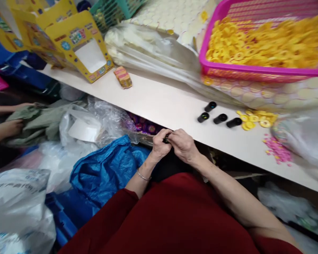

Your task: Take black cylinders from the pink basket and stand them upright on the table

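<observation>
Close to the table's front edge, my left hand (161, 144) is closed around a small black piece (166, 138), mostly hidden by the fingers. My right hand (184, 146) meets it there, thumb and fingers pinched at the same piece. It is dark like the black cylinders, but its full shape does not show. Several short black cylinders (220, 119) are on the white table (159, 102), ahead and to the right. Beside them lie loose yellow plastic pieces (257, 119), and nearer the right a heap of tiny pink pieces (278, 150).
A magenta basket (254, 70) full of yellow parts stands at the back right. Yellow window boxes (66, 40) and a small orange packet (123, 77) are at left. A blue woven sack (103, 169) lies below. Another person's hands (13, 128) hold green cloth at far left.
</observation>
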Demonstrator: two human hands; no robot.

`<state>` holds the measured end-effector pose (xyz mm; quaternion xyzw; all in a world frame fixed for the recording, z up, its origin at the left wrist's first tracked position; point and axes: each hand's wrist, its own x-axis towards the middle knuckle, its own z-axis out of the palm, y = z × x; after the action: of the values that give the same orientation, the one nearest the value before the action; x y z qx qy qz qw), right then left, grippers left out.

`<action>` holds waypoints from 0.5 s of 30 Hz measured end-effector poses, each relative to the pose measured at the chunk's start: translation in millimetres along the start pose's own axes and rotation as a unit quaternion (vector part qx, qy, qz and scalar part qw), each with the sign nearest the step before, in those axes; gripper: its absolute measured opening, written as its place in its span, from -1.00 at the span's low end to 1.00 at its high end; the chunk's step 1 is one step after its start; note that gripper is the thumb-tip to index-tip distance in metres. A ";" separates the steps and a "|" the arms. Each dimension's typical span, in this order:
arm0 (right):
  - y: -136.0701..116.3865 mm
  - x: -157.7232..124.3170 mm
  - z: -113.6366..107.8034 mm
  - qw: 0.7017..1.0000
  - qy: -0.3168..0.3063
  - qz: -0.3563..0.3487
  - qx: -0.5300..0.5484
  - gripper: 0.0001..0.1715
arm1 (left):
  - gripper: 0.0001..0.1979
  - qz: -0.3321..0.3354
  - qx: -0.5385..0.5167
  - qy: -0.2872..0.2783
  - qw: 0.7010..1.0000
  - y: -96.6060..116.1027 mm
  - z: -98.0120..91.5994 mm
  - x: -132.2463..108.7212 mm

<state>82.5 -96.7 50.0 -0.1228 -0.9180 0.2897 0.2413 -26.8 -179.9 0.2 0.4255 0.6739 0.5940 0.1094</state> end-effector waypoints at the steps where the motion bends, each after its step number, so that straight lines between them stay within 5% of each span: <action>1: 0.3 -4.1 -1.7 0.999 0.001 -0.010 -0.037 -0.61 | -0.76 0.014 -0.014 -0.005 1.000 3.5 4.5 -0.5; 5: 2.8 -26.7 -16.6 0.993 0.034 0.005 -0.110 -0.62 | -0.76 0.043 -0.046 -0.054 0.997 20.0 25.9 2.9; 10: 11.7 -75.9 -69.0 0.975 0.208 0.075 -0.032 -0.73 | -0.66 0.070 -0.086 -0.201 0.973 58.9 73.5 11.6; 15: 51.1 -154.1 -132.0 0.857 0.362 0.331 -0.158 -0.73 | -0.77 0.154 -0.139 -0.317 0.925 85.7 139.3 9.6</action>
<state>286.3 -49.7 57.0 -0.5520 -0.7048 0.1384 0.4236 96.3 -80.4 42.5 0.6709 0.4407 0.5251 0.2827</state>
